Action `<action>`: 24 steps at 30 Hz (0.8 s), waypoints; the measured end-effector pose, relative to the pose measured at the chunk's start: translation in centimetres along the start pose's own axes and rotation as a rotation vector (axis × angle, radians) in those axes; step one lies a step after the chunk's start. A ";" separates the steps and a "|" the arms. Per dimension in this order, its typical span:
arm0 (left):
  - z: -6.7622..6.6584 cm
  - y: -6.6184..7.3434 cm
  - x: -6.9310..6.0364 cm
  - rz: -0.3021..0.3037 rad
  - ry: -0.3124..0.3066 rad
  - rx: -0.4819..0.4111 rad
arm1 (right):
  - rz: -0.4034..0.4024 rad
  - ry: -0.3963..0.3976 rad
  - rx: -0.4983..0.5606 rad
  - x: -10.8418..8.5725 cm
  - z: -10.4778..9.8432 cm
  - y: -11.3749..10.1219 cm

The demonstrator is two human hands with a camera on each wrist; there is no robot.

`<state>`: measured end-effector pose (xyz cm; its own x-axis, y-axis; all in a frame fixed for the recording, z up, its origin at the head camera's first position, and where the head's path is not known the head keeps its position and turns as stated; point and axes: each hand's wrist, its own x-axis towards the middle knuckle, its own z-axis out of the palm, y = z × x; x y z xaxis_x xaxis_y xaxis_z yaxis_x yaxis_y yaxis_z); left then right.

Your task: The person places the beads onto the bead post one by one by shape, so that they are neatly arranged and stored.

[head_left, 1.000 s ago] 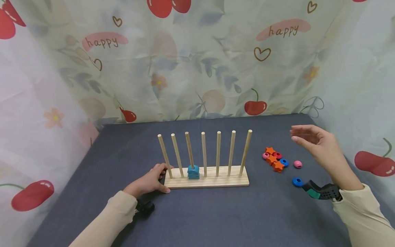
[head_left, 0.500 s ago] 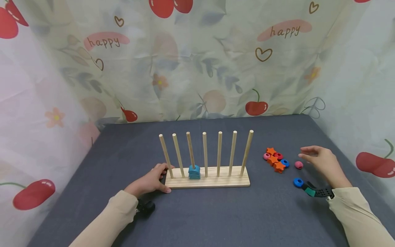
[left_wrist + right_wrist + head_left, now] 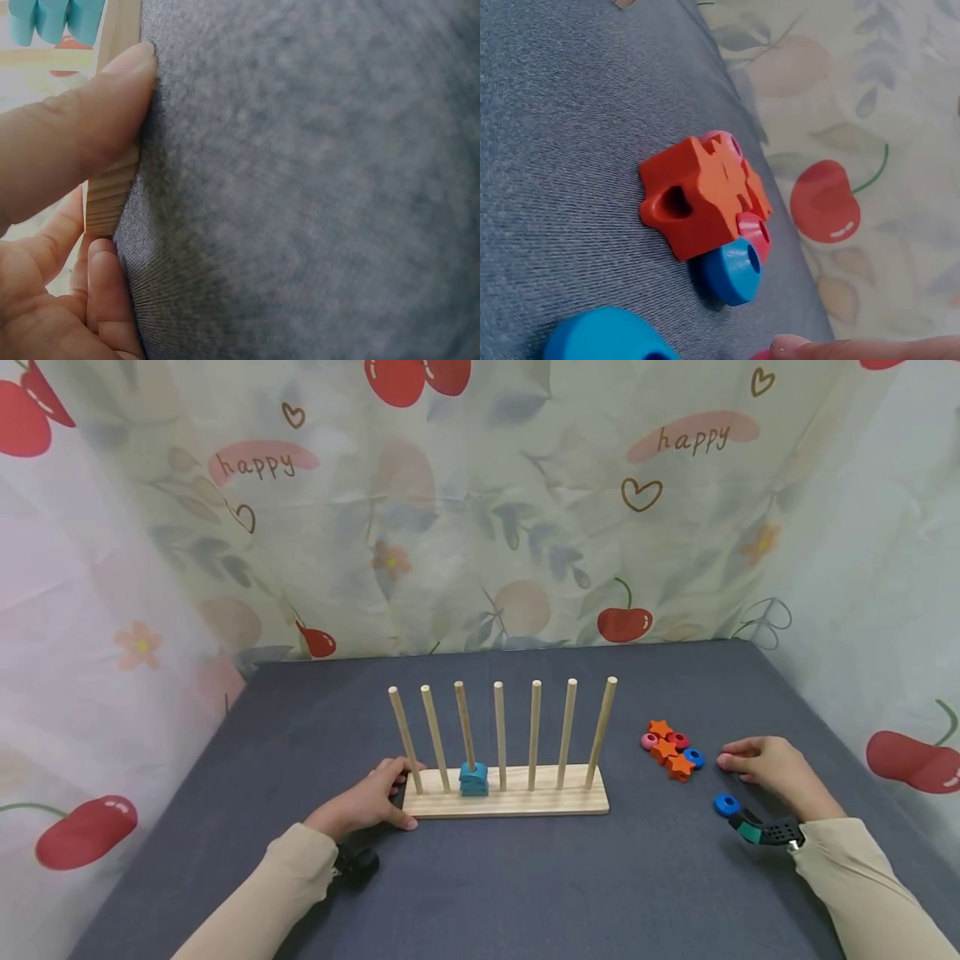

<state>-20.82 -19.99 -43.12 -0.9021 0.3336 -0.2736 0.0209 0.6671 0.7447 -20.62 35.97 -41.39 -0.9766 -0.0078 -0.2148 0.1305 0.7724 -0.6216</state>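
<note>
My left hand (image 3: 367, 799) holds the left end of a wooden peg board (image 3: 517, 806), thumb along its front edge and fingers at the end and behind. In the left wrist view the thumb (image 3: 82, 124) presses against the wood. Light blue wavy-edged beads (image 3: 473, 779) are stacked on the third peg from the left. On the right, my right hand (image 3: 780, 775) reaches down to the cloth, its thumb and fingers pinching a pink bead (image 3: 760, 355), mostly hidden by the fingertips.
Left of my right hand lies a cluster of orange star beads (image 3: 664, 750), a pink bead (image 3: 649, 741), a red bead (image 3: 678, 741) and a blue bead (image 3: 693, 757). Another blue bead (image 3: 726, 804) lies nearer, beside the wrist strap (image 3: 765, 828). A patterned curtain (image 3: 495, 527) stands behind.
My right hand has come down and left onto the single pink bead, which its fingertips now cover. My left hand keeps its hold on the peg board.
</note>
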 end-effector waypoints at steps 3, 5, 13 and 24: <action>0.0 0.0 0.1 0.002 -0.002 0.000 | 0.005 0.006 0.023 0.0 -0.1 0.0; 0.0 0.0 0.1 0.002 -0.002 -0.003 | 0.002 0.016 0.046 0.0 -0.3 -0.3; 0.1 -0.1 0.1 -0.015 -0.001 -0.009 | -0.074 0.043 0.120 -0.7 -1.2 -4.8; 0.0 -0.1 0.2 -0.007 -0.007 -0.004 | -0.255 0.234 0.241 -5.3 -0.9 -15.3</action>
<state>-20.94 -19.97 -43.26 -0.8993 0.3339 -0.2826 0.0134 0.6668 0.7451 -17.58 24.77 -30.03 -0.9916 -0.0135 0.1289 -0.1116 0.5937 -0.7969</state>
